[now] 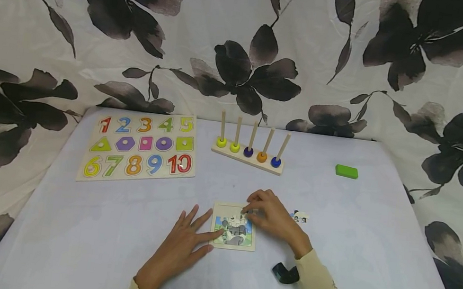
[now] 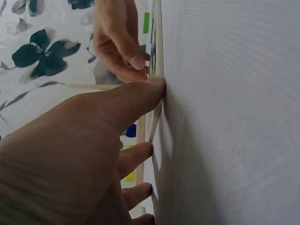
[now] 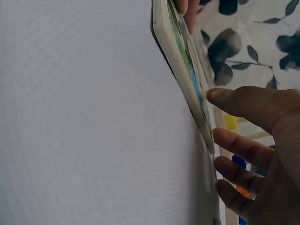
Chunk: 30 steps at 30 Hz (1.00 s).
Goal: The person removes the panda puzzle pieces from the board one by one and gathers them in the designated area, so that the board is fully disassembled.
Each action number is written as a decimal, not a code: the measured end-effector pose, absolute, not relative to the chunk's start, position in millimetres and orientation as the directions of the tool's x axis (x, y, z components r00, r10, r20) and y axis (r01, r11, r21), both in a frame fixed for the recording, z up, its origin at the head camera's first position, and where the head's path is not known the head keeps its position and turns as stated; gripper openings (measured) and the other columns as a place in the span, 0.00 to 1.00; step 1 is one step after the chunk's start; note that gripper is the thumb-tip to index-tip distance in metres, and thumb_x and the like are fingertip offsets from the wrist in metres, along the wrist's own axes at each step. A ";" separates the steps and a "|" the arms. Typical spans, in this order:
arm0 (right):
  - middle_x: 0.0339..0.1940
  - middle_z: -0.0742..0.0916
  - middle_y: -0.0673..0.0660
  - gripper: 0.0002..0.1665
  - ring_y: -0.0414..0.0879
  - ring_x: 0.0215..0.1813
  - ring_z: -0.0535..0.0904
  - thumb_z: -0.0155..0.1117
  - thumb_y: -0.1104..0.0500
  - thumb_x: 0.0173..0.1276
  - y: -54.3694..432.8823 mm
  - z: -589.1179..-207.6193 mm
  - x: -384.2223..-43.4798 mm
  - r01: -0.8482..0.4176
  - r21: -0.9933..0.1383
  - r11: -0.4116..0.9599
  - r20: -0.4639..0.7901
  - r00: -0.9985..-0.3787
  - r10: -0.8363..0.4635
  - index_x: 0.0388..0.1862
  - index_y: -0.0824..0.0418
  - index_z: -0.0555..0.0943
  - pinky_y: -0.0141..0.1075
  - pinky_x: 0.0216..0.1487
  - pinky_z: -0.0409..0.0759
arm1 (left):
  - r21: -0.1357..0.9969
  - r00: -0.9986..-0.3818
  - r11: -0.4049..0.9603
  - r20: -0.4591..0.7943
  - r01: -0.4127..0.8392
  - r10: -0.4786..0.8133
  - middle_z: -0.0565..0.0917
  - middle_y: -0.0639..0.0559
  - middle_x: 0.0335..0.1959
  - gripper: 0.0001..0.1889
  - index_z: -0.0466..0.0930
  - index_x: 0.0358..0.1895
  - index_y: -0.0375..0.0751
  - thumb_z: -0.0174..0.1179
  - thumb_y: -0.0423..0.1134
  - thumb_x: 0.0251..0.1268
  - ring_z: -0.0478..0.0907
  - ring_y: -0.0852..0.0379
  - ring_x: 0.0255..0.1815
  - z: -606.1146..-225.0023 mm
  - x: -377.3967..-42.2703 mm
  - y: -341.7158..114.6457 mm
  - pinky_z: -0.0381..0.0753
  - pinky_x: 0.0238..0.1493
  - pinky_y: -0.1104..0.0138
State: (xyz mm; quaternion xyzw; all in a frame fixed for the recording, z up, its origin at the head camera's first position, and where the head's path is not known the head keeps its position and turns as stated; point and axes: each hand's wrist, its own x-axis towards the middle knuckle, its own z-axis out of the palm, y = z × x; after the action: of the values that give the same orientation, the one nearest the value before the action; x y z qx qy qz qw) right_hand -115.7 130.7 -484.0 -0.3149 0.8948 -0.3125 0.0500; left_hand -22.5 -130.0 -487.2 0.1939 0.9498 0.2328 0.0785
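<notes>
The left hand [image 1: 178, 248] lies with its fingers spread at the left side of a small square puzzle [image 1: 231, 247], its index finger resting on the picture and its thumb touching the near left edge. The right hand [image 1: 272, 216] is bent over the upper right of the puzzle, thumb and index fingertip close together there; whether they pinch a piece cannot be told. The puzzle lies flat on the table [image 1: 119, 227] between the hands, grey, blue and green in its lower part and pale along its upper left.

A loose piece [image 1: 300, 216] with a black-and-white animal face lies just beyond the right wrist. Both arms wear beige sleeves [image 1: 324, 286], and a black object [image 1: 285, 273] sits beside the right one.

Farther back stands a wooden peg stand [image 1: 254, 160], one coloured ring on each of its five pegs. To its left is a number board [image 1: 134, 126] with digits and shapes; well to its right lies a green block [image 1: 346, 171]. A flowered cloth [image 1: 313, 25] hangs behind the table.
</notes>
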 end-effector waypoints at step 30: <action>0.48 0.81 0.51 0.08 0.46 0.51 0.71 0.68 0.61 0.61 127.4 -478.3 -104.6 -0.494 -0.598 0.631 0.064 -0.814 -0.577 0.39 0.52 0.88 0.46 0.53 0.73 | 0.458 -0.911 0.818 -0.043 0.348 0.411 0.62 0.50 0.74 0.21 0.78 0.60 0.65 0.63 0.50 0.61 0.46 0.37 0.76 -487.6 -22.8 -129.3 0.44 0.71 0.39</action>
State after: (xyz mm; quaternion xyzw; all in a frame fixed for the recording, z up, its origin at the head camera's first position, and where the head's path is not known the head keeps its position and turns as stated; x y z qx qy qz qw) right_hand -104.6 127.4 -478.3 -0.2973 0.9006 -0.3099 0.0667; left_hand -22.8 -129.3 -487.6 0.1993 0.9510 0.2259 0.0698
